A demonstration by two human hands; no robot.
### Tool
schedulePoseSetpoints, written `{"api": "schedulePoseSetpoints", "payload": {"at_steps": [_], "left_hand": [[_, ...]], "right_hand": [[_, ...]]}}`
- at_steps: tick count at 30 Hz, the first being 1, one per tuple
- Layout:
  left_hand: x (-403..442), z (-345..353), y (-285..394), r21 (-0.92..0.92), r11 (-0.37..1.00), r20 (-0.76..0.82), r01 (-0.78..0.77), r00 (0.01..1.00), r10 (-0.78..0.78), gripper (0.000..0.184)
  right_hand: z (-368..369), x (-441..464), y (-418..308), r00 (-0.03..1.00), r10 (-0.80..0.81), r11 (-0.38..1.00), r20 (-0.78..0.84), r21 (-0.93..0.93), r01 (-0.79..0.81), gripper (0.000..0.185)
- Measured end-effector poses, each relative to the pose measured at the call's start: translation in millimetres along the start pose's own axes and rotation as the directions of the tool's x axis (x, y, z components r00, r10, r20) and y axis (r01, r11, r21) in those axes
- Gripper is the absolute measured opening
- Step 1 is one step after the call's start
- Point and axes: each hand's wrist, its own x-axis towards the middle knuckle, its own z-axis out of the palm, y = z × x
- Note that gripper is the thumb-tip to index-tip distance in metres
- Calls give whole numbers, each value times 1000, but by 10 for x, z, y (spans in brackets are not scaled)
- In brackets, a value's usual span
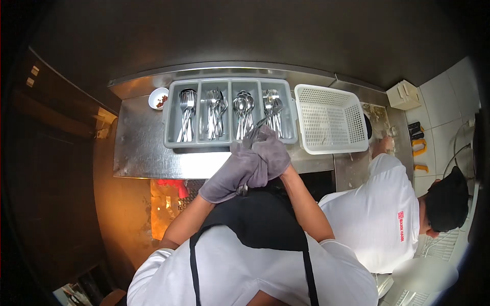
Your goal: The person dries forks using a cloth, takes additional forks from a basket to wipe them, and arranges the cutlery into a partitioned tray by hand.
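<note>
Grey fabric covers both my hands; whether it is gloves or a cloth I cannot tell. My left hand (232,171) and my right hand (271,152) are closed together around a bunch of forks (251,136). The tines stick out above the fabric, and handle ends (242,190) show below it. How many there are is hidden. Just beyond my hands lies a grey cutlery tray (170,133) with several compartments. Forks (188,112) lie in its far left one, spoons (243,108) in another, and more forks (273,102) in the right one.
A white perforated basket (332,148) stands right of the tray on the steel counter (138,137). To the left is a small white bowl (158,98) with red bits. A co-worker (377,214) in a white shirt works close by on my right. Yellow-handled tools (419,147) hang on the tiled wall.
</note>
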Motion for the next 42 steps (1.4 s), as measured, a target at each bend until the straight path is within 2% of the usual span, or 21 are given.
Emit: {"api": "schedulePoseSetpoints", "payload": {"at_steps": [1, 2, 4, 6, 7, 8, 9, 12, 13, 14, 15, 18, 22, 23, 26, 29, 31, 34, 39, 41, 42], "left_hand": [[0, 26, -29, -59, 997, -31, 42, 999, -44, 4], [-25, 84, -91, -120, 989, -62, 82, 994, -90, 4], [-44, 134, -146, 59, 996, -118, 71, 991, -64, 4], [-69, 159, -164, 516, 856, -114, -25, 989, 97, 3], [-91, 187, -216, 466, 885, -154, -3, 984, 84, 3], [-128, 226, -287, 415, 910, -195, 20, 978, 68, 3], [-158, 242, -317, 362, 931, -236, 42, 971, 47, 3], [-73, 44, -9, 593, 790, -238, 155, 971, -12, 5], [-47, -19, 35, 563, 814, -224, 143, 974, -16, 6], [-26, -64, 66, 530, 837, -213, 133, 977, -20, 7], [-12, -74, 75, 493, 861, -199, 122, 980, -25, 8], [-5, 43, 2, 365, 930, -197, 41, 980, 34, 9], [96, 51, 35, 418, 907, -215, -59, 963, 161, 21], [121, 46, 46, 383, 923, -201, -46, 971, 132, 21], [101, 196, -183, 448, 894, -169, -13, 981, 99, 19], [10, 178, -263, 561, 820, -38, -118, 985, 168, 17], [-4, 58, -157, 412, 896, -146, -164, 959, 242, 15], [-2, -19, -9, 862, 504, 76, -60, 997, -11, 14], [-134, 184, -143, 227, 968, -197, 109, 978, -64, 6], [-187, 188, -161, 187, 980, -243, 69, 970, -22, 8], [-213, 158, -157, 305, 952, -236, 20, 970, 56, 9]], "right_hand": [[291, -113, 165, 984, 55, 997, -170, 69, -44, 12], [226, -79, 118, 987, 109, 994, -117, -16, -112, 14], [19, 24, -30, 973, 232, 954, -22, -190, -232, 18], [184, -13, 89, 938, 346, 891, 2, -314, -328, 24], [330, -57, 190, 916, 400, 851, 9, -376, -368, 28], [645, -199, 387, 844, 508, 861, -171, 77, -502, 31], [1059, -403, 658, 708, 653, 715, -268, 526, -461, 34], [698, -311, 558, 780, 609, 657, -147, 645, -391, 27], [312, -99, 282, 870, 479, 866, -114, 222, -448, 24], [149, 23, 104, 929, 369, 900, -11, -247, -360, 21], [451, 9, 42, 929, 371, 743, 0, -599, -297, 16], [519, 9, 100, 925, 339, 930, -173, -87, -357, 18], [4, 102, 13, 946, 284, 953, -156, -57, -296, 17], [231, 80, 34, 929, 345, 876, 134, -402, -267, 15], [398, -161, 190, 975, 217, 930, -46, -295, -221, 14], [277, -315, 282, 980, 198, 977, -11, -76, -198, 18], [286, -363, 374, 980, 199, 980, -21, 31, -198, 18], [288, -346, 454, 986, 166, 974, -21, 159, -160, 17], [317, -108, -8, 981, 121, 987, -153, 123, -103, 15], [228, -51, -89, 979, 118, 992, -163, 66, -109, 10], [282, -73, -51, 968, 180, 981, -174, 111, -162, 9]]}}
